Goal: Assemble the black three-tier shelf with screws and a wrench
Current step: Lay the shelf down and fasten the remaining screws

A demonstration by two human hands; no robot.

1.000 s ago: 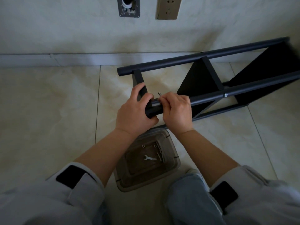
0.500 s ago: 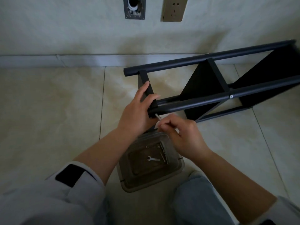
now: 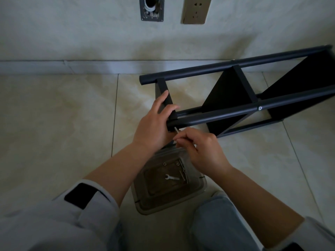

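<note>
Beige tiled floor (image 3: pixel 54 124) meets wall (socket (image 3: pixel 196 10) above). Shelf (image 3: pixel 235 98) is gripped by left hand (image 3: pixel 154 124); screw (image 3: pixel 176 129) is pinched by right hand (image 3: pixel 201 149).

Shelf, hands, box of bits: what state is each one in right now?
Shelf: lying on its side on the floor.
Left hand: gripping the end crossbar.
Right hand: pinching a screw at the near pole's end.
Plastic box: open.
Wrench: lying unused inside the box.
</note>
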